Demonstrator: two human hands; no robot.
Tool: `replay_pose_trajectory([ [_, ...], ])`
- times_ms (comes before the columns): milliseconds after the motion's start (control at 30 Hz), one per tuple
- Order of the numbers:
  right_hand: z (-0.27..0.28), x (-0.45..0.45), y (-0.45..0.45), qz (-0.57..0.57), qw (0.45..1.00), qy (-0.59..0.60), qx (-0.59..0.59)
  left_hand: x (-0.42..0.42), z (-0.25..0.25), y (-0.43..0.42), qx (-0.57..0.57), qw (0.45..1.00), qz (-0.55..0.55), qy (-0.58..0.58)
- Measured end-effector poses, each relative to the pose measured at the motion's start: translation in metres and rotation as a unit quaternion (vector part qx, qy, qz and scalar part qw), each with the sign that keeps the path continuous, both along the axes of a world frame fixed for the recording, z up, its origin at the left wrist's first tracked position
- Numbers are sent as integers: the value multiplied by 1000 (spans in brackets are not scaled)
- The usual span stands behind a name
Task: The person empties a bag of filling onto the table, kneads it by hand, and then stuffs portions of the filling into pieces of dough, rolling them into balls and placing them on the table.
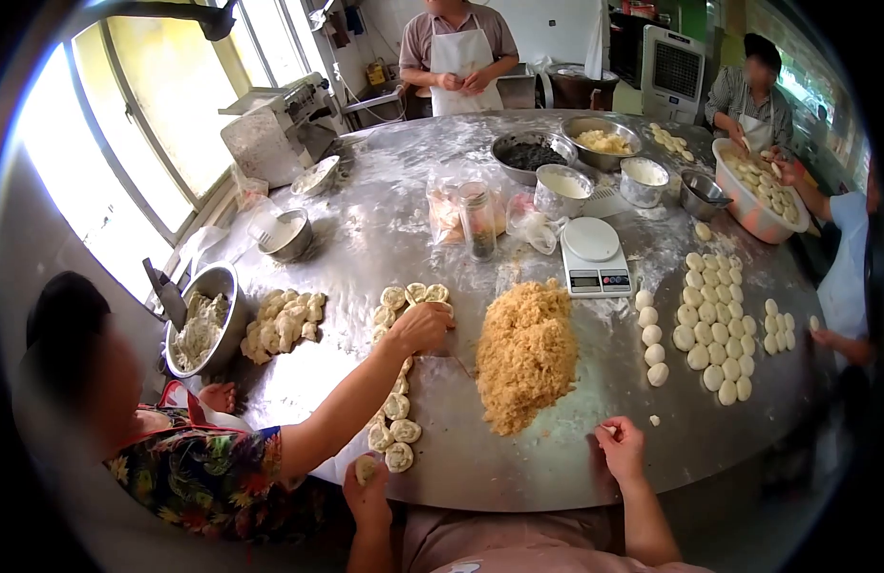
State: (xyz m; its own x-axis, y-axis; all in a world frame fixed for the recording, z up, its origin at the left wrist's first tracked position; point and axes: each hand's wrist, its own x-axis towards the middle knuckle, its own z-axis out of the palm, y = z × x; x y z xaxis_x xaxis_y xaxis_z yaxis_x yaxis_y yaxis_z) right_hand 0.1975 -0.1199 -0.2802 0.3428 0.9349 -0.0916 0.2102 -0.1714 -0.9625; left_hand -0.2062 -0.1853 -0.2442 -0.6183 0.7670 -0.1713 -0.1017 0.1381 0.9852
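Note:
At the table's front edge, my left hand [368,494] holds a round dough piece [366,469], just below the flattened dough rounds [399,456]. My right hand [621,447] is over the table's front part with its fingers pinched together; a small pale bit shows at the fingertips, too small to name. Between and beyond my hands lies a heap of crumbly yellow-brown filling [526,358]. To its right stands a column of smooth dough balls [652,334], and a tiny dough scrap [655,420] rests near my right hand.
At left, a co-worker's arm [347,401] reaches over the dough rounds. A digital scale [593,248], a jar [477,220] and metal bowls [533,158] stand beyond the heap. Many dough balls [714,320] lie at right. Other people stand at the far and right edges.

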Motion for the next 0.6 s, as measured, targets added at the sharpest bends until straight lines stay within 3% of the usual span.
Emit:
replay_pose_trajectory([
  [100, 1, -4, 0, -13, 999, -19, 33, 25, 31, 8, 84, 936, -65, -336],
  [233, -6, -6, 1, 19, 997, -73, 33, 49, 23, 17, 24, 937, -155, -312],
  [367, 0, -14, -2, 29, 999, -33, 31, 68, 25, 20, -33, 925, -230, -302],
  [600, 19, -26, 4, 42, 999, 6, -3, 92, 21, 26, -42, 903, -204, -376],
])
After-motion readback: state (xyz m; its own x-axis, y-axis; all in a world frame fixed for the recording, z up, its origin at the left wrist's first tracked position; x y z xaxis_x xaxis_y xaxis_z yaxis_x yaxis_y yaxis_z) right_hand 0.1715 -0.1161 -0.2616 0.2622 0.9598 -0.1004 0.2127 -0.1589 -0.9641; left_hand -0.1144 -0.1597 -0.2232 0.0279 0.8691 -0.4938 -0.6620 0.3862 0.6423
